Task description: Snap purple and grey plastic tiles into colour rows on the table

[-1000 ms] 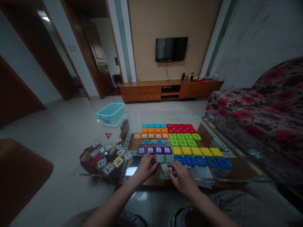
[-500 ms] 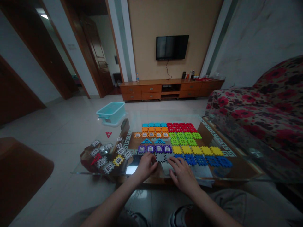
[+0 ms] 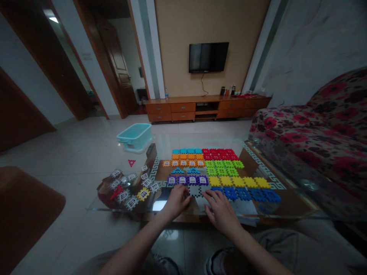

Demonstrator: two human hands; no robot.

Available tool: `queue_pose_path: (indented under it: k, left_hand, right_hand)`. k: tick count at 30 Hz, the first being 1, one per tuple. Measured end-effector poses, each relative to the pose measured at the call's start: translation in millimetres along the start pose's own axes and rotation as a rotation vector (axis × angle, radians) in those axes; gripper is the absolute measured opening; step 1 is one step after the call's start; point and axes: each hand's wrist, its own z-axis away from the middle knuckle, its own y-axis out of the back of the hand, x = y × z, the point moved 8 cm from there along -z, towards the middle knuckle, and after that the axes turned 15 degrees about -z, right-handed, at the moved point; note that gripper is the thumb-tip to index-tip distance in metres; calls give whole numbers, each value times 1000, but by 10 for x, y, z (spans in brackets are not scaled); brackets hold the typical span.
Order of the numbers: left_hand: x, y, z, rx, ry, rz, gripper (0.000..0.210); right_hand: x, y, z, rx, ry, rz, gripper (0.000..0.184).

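On the glass table, a grey interlocking plastic tile (image 3: 196, 191) lies between my two hands, below a row of purple window tiles (image 3: 187, 180). My left hand (image 3: 178, 199) has curled fingers and a thumb closed at the left edge of the grey tile. Just right of it, my right hand (image 3: 220, 208) rests with fingers stretched and apart, fingertips near the grey tile and the blue tiles (image 3: 243, 194). Yellow tiles (image 3: 237, 182) line up beyond that hand.
Orange (image 3: 187, 157), red (image 3: 219, 154) and green tiles (image 3: 222, 168) form rows farther back. Loose white window pieces (image 3: 132, 203) and a yellow window tile (image 3: 143, 194) lie at the left. A light-blue bin (image 3: 134, 137) stands past the table, a flowered sofa (image 3: 304, 122) at right.
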Motion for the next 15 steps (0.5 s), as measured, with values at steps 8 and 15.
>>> queue_pose_path:
  k: [8,15]
  left_hand:
    - [21,25,-6,-2,1,7,7]
    - [1,1,-3,-11,4,7,6]
  right_hand:
    - [-23,33,-8,11,3,-4,43]
    - [-14,16,-6,-2,-1,-13,43]
